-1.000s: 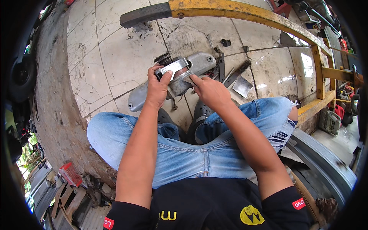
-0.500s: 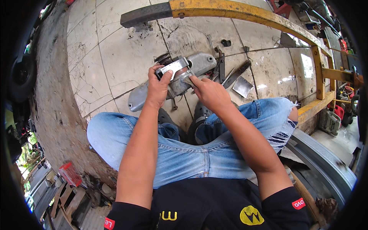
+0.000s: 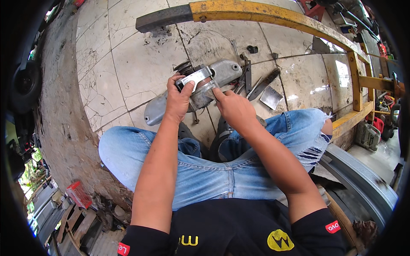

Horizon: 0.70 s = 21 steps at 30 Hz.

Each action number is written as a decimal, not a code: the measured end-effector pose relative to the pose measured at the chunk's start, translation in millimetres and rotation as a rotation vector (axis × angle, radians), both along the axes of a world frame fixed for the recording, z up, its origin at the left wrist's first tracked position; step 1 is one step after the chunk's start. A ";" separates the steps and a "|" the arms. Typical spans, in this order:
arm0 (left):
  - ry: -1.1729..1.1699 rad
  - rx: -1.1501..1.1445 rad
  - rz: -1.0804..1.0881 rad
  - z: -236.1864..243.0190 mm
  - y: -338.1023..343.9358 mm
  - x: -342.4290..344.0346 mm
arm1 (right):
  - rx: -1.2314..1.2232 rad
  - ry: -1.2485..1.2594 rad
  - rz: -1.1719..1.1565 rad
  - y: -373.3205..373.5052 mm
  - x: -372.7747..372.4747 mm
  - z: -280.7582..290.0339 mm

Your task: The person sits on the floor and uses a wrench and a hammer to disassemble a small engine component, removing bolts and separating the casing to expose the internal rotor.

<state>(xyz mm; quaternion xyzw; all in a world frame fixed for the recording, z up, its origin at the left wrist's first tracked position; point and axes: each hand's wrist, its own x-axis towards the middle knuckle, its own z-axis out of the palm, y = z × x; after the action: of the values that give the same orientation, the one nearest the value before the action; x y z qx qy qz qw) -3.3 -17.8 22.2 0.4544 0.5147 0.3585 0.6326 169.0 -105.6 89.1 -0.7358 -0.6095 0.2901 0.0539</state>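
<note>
A grey metal machine part with a dark grooved pulley, which looks like an alternator, rests across a long cast-metal piece on the floor in front of my feet. My left hand is closed round its left side, thumb pressed on a shiny silver bracket. Reddish-brown metal shows beside the bracket. My right hand is closed, its fingertips against the right side of the part. They pinch something small and greyish, mostly hidden by the fingers.
Right of the part lie a dark-bladed knife, a flat metal plate and a dark metal bar. A yellow steel frame arches over the far side and down the right. Grey metal channels lie beside my right knee.
My right fingertips have shifted slightly toward me along the part. The left hand keeps its hold, and the whole view has moved a little.
</note>
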 end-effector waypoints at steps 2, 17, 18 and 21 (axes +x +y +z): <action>-0.017 0.000 -0.016 -4.2 2.8 -2.0 | -0.016 -0.018 0.010 -2.3 0.4 0.1; -0.014 0.015 -0.014 -6.7 1.0 -1.7 | -0.005 -0.026 0.009 -3.3 -3.2 -0.2; -0.018 0.026 -0.015 -9.1 1.3 -2.5 | 0.004 -0.020 0.007 -3.0 -5.2 1.2; 0.000 -0.004 -0.026 -9.7 2.5 -3.1 | 0.019 -0.036 0.006 0.2 -2.0 -3.9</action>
<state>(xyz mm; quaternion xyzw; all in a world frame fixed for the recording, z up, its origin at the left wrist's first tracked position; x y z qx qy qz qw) -6.4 -15.3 12.6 0.4600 0.5092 0.3492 0.6381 167.0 -105.5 85.2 -0.7384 -0.6154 0.2713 0.0492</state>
